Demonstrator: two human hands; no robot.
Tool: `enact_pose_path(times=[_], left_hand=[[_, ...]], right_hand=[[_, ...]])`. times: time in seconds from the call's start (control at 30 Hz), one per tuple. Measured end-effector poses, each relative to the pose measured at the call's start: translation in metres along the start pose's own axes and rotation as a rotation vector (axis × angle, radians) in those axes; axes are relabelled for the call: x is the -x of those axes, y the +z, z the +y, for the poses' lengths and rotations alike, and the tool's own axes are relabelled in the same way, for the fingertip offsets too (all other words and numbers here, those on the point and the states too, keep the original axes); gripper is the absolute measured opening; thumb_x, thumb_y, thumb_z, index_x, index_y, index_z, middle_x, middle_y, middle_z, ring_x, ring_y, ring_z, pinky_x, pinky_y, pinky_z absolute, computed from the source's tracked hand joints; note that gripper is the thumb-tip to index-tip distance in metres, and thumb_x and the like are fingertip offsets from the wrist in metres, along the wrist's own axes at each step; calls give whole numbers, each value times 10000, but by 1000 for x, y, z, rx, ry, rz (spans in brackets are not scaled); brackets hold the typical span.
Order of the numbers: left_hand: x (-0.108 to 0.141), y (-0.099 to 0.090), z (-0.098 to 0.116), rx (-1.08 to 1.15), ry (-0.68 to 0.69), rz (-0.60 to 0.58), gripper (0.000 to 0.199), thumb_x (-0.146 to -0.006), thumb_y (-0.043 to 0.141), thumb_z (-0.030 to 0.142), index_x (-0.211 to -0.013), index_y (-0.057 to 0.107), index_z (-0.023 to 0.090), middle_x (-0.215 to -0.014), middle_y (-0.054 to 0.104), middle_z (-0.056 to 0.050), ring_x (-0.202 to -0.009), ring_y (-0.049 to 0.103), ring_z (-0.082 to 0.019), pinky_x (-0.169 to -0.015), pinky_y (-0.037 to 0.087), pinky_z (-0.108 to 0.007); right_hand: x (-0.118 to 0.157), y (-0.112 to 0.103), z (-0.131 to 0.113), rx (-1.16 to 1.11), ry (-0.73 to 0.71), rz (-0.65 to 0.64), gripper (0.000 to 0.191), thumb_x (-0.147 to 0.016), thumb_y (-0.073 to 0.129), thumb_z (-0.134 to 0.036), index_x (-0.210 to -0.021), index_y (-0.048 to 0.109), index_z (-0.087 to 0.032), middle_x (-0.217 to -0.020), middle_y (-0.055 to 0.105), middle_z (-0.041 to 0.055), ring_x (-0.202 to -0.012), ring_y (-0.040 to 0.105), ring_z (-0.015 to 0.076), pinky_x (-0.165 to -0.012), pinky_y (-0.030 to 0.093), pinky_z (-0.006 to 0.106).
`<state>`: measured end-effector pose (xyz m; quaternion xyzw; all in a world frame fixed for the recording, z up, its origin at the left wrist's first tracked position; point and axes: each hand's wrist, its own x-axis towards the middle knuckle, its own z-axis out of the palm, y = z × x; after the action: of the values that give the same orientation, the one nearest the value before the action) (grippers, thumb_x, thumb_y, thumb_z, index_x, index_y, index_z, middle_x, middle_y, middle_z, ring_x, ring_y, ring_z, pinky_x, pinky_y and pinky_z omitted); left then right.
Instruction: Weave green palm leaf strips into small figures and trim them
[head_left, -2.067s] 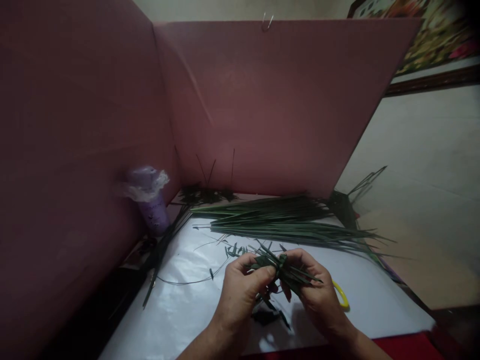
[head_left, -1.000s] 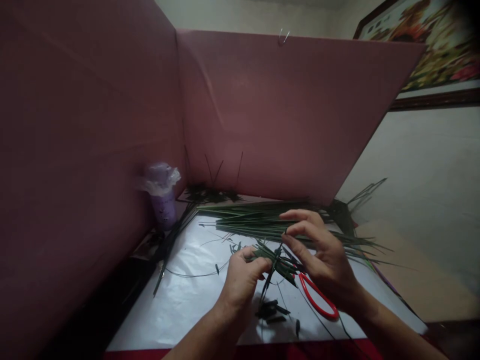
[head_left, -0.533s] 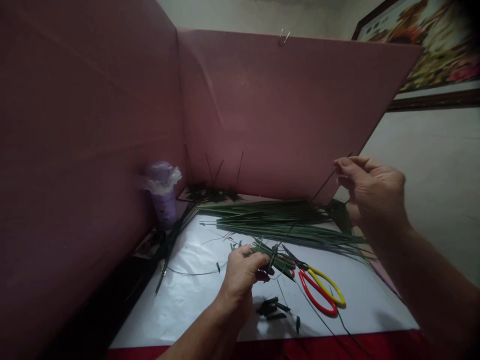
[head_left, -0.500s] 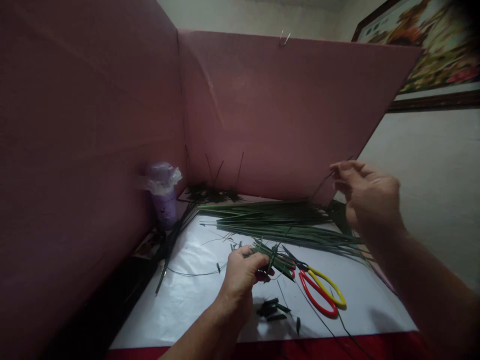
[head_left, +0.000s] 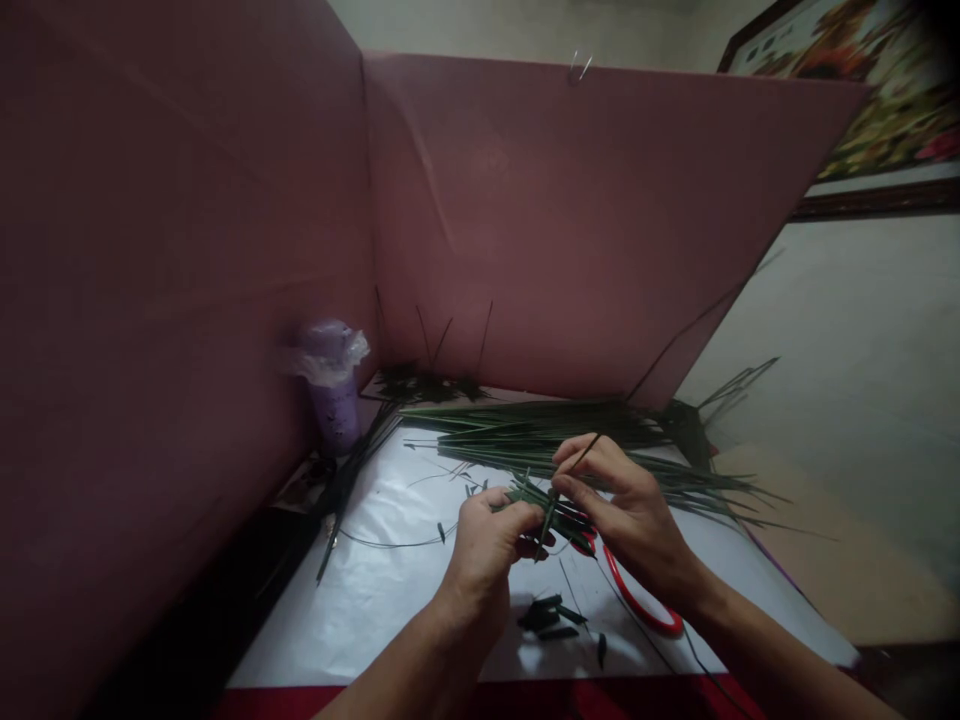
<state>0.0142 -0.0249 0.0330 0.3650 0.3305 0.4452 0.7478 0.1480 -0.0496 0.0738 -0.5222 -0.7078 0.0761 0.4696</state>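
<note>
Over the white sheet, my left hand (head_left: 491,525) is closed round a woven bundle of green leaf strips (head_left: 551,515), whose cut ends stick out to the right. My right hand (head_left: 619,495) pinches a thin leaf strip (head_left: 589,452) right beside the weave; a long dark strand rises from behind it toward the upper right. Under my right wrist lie scissors (head_left: 645,605); one red handle loop shows, while the yellow one is covered by the hand. Several short cut leaf pieces (head_left: 551,615) rest on the sheet below the bundle.
Long green leaves (head_left: 540,430) lie in a pile across the back of the white sheet (head_left: 390,590). A purple cup (head_left: 335,405) with crinkled plastic stands at the left. Dark woven pieces (head_left: 431,382) sit in the far corner, before pink panels (head_left: 562,230).
My right hand has come down and left from high on the right to the woven bundle, now covering part of the scissors. My left hand keeps its hold, almost unmoved.
</note>
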Motion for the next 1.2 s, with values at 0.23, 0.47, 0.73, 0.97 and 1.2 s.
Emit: enact_pose_path(times=[0.23, 0.47, 0.73, 0.97, 1.2], left_hand=[[-2, -2, -1, 24, -29, -22, 63, -557, 571, 136, -603, 529, 129, -550, 571, -9, -471, 535, -120, -481, 415, -250], [-1, -1, -1, 50, -38, -22, 76, -557, 575, 129, -587, 505, 132, -523, 544, 4, -455, 521, -113, -477, 424, -252], [2, 2, 2, 50, -18, -2, 143, -564, 629, 157, -648, 518, 126, -547, 565, -5, -468, 537, -120, -456, 429, -242], [1, -3, 1, 101, -38, -139, 254, -668, 661, 278, -831, 537, 127, -646, 595, -26, -521, 556, -126, -466, 439, -247], [2, -4, 0, 79, -36, -128, 231, -650, 665, 220, -819, 545, 118, -675, 583, -29, -546, 542, -122, -455, 430, -235]], right_hand=[[-9, -2, 9, -31, 38, 133, 128, -830, 532, -243, -716, 575, -206, -797, 582, 15, -776, 529, 172, -743, 395, 299], [-16, -2, 13, 4, 145, 237, 158, -819, 547, -287, -699, 582, -190, -691, 572, -5, -676, 511, 151, -661, 384, 274], [0, 5, 10, -88, 22, -50, 140, -789, 586, -238, -656, 612, -205, -808, 581, 32, -832, 542, 191, -782, 403, 325], [3, 6, 10, -163, 62, -30, 182, -797, 580, -243, -620, 576, -201, -829, 572, 31, -833, 541, 186, -774, 399, 314], [1, 9, 11, -244, 68, -17, 141, -800, 579, -257, -668, 564, -206, -806, 571, 26, -822, 540, 186, -775, 400, 313]])
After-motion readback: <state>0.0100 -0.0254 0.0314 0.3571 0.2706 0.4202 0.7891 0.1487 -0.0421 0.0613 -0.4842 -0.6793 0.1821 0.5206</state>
